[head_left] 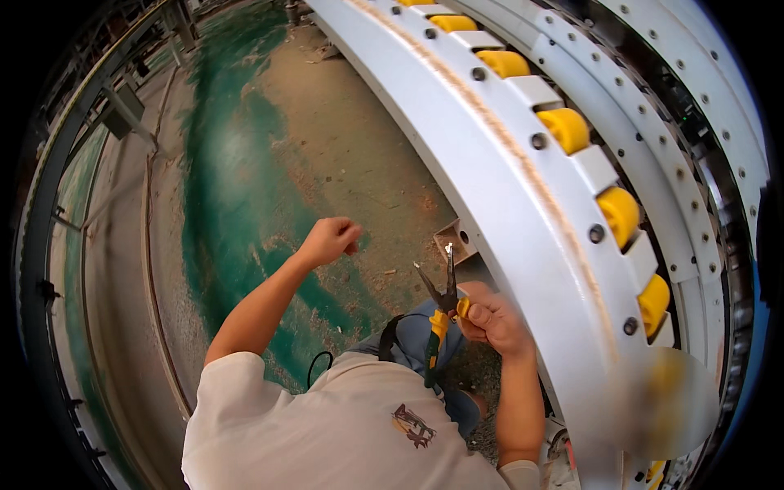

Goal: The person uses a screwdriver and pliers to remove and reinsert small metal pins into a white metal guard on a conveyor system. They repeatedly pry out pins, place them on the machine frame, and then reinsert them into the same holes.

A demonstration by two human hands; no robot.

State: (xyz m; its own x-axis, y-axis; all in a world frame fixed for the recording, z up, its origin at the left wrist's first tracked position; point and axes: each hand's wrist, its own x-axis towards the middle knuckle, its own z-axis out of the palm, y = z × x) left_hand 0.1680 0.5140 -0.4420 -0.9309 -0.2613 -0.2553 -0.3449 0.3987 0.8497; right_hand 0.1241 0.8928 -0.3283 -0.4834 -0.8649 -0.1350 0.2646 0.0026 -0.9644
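Note:
My right hand [496, 321] is closed around one handle of a pair of long-nose pliers [438, 327] with yellow and dark green grips. The plier jaws are spread and point away from me, and a small whitish spot shows at the right jaw's tip. The other handle hangs down in front of my shirt. My left hand [328, 240] is raised over the floor, its fingers curled in. Whatever may be inside those fingers is hidden. The right hand is beside the white metal side rail [523, 204] of a curved roller machine.
Yellow rollers [618, 215] and dark bolts line the machine at right. A small metal bracket [457, 241] juts from its lower edge. Sawdust-like debris covers the green and brown floor [245, 147]. A metal frame [49, 196] runs along the left. A blurred pale disc covers the lower right.

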